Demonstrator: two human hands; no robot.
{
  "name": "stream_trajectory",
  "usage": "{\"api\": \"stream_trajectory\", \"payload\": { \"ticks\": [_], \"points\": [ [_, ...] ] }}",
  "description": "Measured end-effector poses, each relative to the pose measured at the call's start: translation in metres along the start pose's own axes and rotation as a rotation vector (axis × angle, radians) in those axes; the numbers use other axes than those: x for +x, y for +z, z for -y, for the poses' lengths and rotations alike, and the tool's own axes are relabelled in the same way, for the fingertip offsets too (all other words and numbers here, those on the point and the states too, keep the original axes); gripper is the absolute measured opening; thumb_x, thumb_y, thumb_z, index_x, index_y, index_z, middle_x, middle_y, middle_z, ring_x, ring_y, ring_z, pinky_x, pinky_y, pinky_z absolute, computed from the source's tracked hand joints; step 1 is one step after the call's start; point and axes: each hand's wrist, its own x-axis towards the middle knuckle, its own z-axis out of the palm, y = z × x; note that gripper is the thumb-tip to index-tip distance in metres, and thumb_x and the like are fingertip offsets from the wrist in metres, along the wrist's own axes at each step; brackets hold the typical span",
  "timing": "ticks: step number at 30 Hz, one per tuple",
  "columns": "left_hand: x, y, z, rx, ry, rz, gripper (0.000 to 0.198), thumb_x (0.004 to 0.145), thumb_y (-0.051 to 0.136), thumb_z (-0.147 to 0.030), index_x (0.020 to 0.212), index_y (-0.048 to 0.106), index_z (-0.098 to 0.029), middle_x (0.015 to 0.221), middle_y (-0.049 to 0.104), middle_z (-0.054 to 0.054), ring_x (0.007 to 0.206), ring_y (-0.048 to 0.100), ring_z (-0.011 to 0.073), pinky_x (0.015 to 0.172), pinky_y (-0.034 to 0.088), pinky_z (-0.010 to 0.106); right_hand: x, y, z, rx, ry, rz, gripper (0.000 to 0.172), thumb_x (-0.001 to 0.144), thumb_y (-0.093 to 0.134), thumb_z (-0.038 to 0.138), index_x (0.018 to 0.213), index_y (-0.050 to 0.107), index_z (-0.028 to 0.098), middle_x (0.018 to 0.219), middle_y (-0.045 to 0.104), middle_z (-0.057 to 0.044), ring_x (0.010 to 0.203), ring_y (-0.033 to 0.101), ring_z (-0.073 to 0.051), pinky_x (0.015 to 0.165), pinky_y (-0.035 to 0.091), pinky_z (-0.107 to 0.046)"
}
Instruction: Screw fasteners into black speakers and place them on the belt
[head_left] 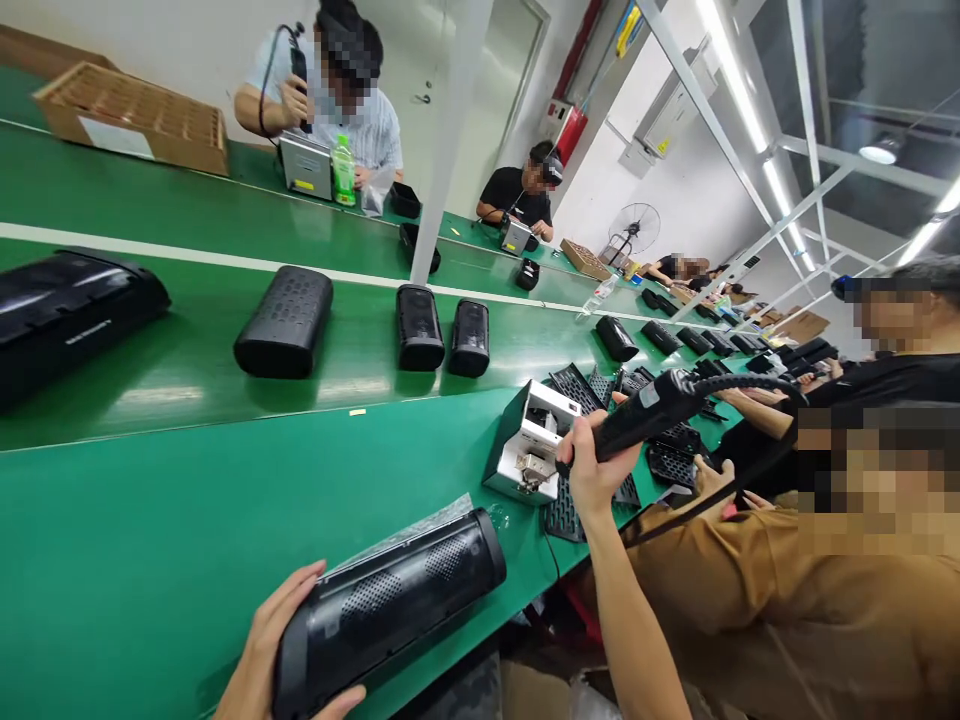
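My left hand (259, 645) grips the near end of a black housing (401, 610) with perforated patches, which lies tilted over the green bench. Its thumb is on the near side and its fingers are over the far side. My right hand (596, 475) is wrapped round a black electric screwdriver (649, 408), its cable running off to the right. The driver's tip end points down-left at a screw feeder (517, 455), a box with a white front. Whether the bit touches a screw there, I cannot tell. A strip of clear plastic wrap (427, 525) lies behind the housing.
Black perforated panels (566, 510) are piled behind and beside the feeder. Several black housings (285, 320) stand on the green conveyor belt (187, 350). A co-worker in a brown shirt (750, 590) sits close on my right. Across the belt are other workers and a cardboard tray (135, 145).
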Motion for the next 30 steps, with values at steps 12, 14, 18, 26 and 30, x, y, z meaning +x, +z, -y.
{"api": "stream_trajectory", "payload": {
  "ticks": [12, 14, 18, 26, 30],
  "points": [
    [0.001, 0.007, -0.002, -0.017, 0.115, 0.061, 0.127, 0.099, 0.078, -0.079, 0.189, 0.005, -0.028, 0.180, 0.048, 0.031, 0.161, 0.058, 0.0521, 0.122, 0.060, 0.074, -0.076, 0.136, 0.121, 0.551, 0.070, 0.450, 0.045, 0.110, 0.076, 0.028, 0.147, 0.053, 0.042, 0.074, 0.058, 0.014, 0.035, 0.041, -0.009, 0.034, 0.046, -0.023],
    [0.002, 0.010, -0.004, -0.027, 0.144, 0.063, 0.126, 0.099, 0.077, -0.080, 0.189, 0.005, -0.029, 0.180, 0.048, 0.031, 0.162, 0.057, 0.0521, 0.122, 0.059, 0.075, -0.091, 0.151, 0.116, 0.528, 0.052, 0.544, 0.043, 0.113, 0.075, 0.033, 0.148, 0.053, 0.044, 0.076, 0.059, 0.013, 0.037, 0.041, -0.011, 0.036, 0.048, -0.027],
    [0.003, 0.013, -0.005, -0.034, 0.174, 0.061, 0.126, 0.099, 0.078, -0.081, 0.189, 0.005, -0.031, 0.181, 0.048, 0.028, 0.163, 0.056, 0.0501, 0.125, 0.059, 0.073, -0.102, 0.157, 0.105, 0.482, 0.035, 0.610, 0.047, 0.114, 0.075, 0.033, 0.153, 0.051, 0.043, 0.077, 0.058, 0.012, 0.041, 0.046, -0.011, 0.042, 0.051, -0.028],
    [0.002, 0.014, -0.006, -0.038, 0.172, 0.061, 0.126, 0.098, 0.080, -0.078, 0.189, 0.006, -0.030, 0.183, 0.047, 0.024, 0.164, 0.055, 0.0486, 0.126, 0.059, 0.070, -0.104, 0.157, 0.110, 0.521, 0.093, 0.618, 0.050, 0.113, 0.078, 0.035, 0.156, 0.054, 0.041, 0.073, 0.057, 0.013, 0.041, 0.045, -0.011, 0.041, 0.050, -0.026],
    [0.001, 0.015, -0.006, -0.040, 0.179, 0.057, 0.126, 0.097, 0.080, -0.081, 0.189, 0.007, -0.032, 0.182, 0.049, 0.024, 0.163, 0.057, 0.0484, 0.125, 0.060, 0.069, -0.111, 0.160, 0.101, 0.484, 0.088, 0.626, 0.045, 0.114, 0.075, 0.034, 0.152, 0.050, 0.036, 0.074, 0.057, 0.013, 0.042, 0.046, -0.010, 0.044, 0.050, -0.026]
  ]
}}
